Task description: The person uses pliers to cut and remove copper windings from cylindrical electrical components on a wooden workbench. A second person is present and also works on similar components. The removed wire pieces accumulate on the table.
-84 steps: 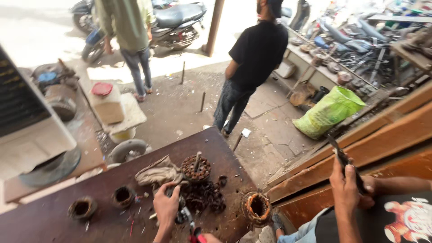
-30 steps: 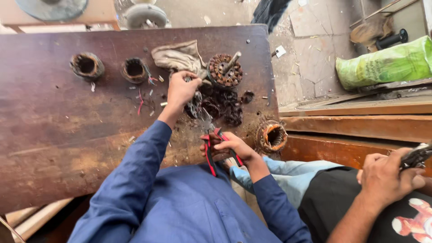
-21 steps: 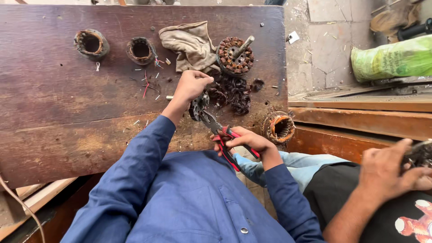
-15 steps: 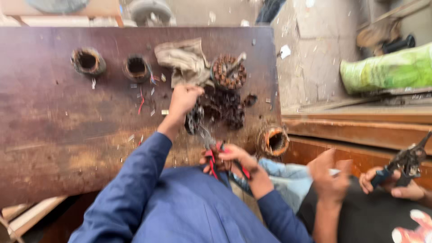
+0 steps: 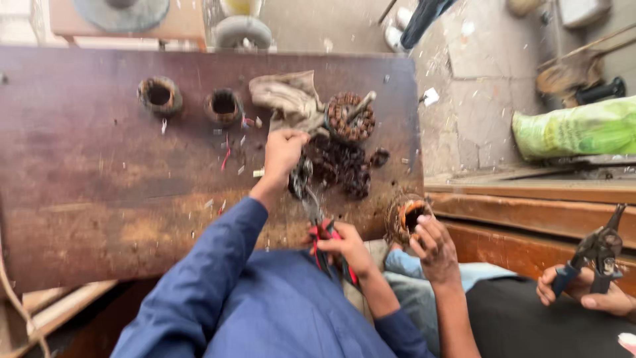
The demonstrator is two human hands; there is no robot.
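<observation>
My left hand (image 5: pixel 282 154) grips a small round motor winding (image 5: pixel 299 179) on the dark wooden table (image 5: pixel 99 172), just left of a pile of copper windings (image 5: pixel 344 169). My right hand (image 5: pixel 344 245) is closed on the red handles of cutting pliers (image 5: pixel 317 215), whose jaws reach up to the winding under my left hand. Both arms wear blue sleeves.
A co-worker's hand (image 5: pixel 432 242) touches a rusty stator (image 5: pixel 405 215) at the table's right corner; their other hand holds black snips (image 5: pixel 595 255). Two more stators (image 5: pixel 159 94) (image 5: pixel 223 105), a rag (image 5: pixel 288 96) and a wound coil (image 5: pixel 351 116) sit at the back. A green sack (image 5: pixel 573 129) lies right.
The view has swung down from the workshop onto the table. My right hand with the pliers stays at the winding. The co-worker's hand has reached over to the rusty stator.
</observation>
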